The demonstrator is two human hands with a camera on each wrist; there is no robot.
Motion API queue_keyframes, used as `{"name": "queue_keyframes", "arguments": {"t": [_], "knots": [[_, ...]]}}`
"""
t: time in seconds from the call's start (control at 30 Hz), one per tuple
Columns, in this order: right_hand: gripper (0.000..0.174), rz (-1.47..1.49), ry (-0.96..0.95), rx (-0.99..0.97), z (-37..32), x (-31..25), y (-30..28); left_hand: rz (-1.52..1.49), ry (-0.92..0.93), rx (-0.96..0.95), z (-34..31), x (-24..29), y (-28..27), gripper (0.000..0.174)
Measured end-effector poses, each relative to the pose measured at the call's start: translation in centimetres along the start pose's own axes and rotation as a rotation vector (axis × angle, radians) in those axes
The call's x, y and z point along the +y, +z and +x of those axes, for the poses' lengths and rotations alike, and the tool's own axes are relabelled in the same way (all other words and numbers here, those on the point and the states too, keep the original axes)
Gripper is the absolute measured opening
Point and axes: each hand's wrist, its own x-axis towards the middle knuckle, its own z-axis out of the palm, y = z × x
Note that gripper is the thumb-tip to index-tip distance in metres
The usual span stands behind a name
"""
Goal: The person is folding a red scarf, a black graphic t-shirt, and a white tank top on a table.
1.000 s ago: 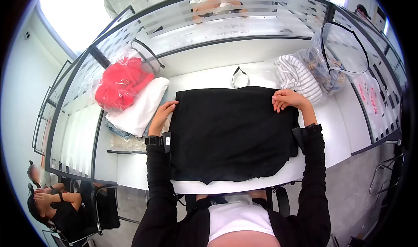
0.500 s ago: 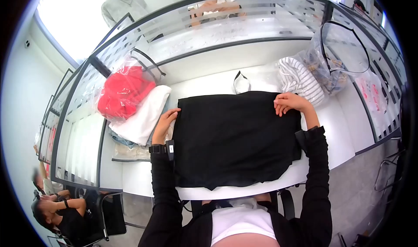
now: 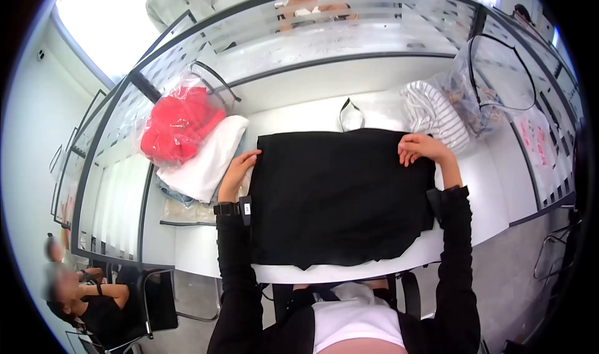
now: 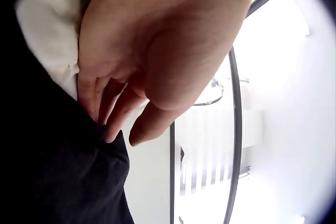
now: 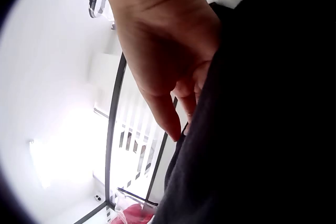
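A folded black garment [image 3: 343,198] lies spread flat in front of me in the head view, its top edge toward the far side. At its left edge is my left hand [image 3: 235,172], with fingers extended and fingertips at the upper left corner. The left wrist view shows that hand's fingers [image 4: 116,116] touching the dark cloth, the thumb held apart. My right hand [image 3: 425,148] rests over the upper right part of the garment, fingers loosely bent downward. In the right wrist view, cloth hides part of the right hand [image 5: 168,61], and its thumb points down beside the fabric edge.
Left on the white table [image 3: 486,198] lie a red garment in clear plastic [image 3: 178,123] and a white folded garment [image 3: 206,160]. A striped garment [image 3: 433,114] and a clear bag [image 3: 499,73] stand at the back right. A framed partition [image 3: 349,56] borders the far side.
The head view shifts slightly between frames. Both hands stay at the garment's upper corners, and the garment keeps its shape.
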Motion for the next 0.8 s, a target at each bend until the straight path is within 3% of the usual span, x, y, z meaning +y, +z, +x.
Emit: {"name": "queue_keyframes", "arguments": {"t": [0.1, 0.23, 0.37, 0.53, 0.8], "knots": [[0.026, -0.042, 0.006, 0.024, -0.2, -0.8, 0.1, 0.038, 0.014, 0.02, 1.0, 0.3, 0.0, 0.027], [0.026, -0.027, -0.013, -0.012, 0.2, -0.1, -0.7, -0.254, 0.037, 0.052, 1.2, -0.1, 0.2, 0.026], [0.024, -0.056, 0.027, 0.023, 0.3, -0.4, -0.3, -0.225, -0.059, 0.042, 1.3, 0.0, -0.7, 0.024], [0.025, -0.043, 0.017, 0.01, 0.4, -0.3, -0.5, -0.361, -0.038, 0.098, 1.2, 0.5, 0.1, 0.029], [0.025, -0.037, 0.008, 0.008, 0.4, -0.3, -0.5, -0.096, -0.011, 0.056, 1.3, 0.3, -0.2, 0.026]]}}
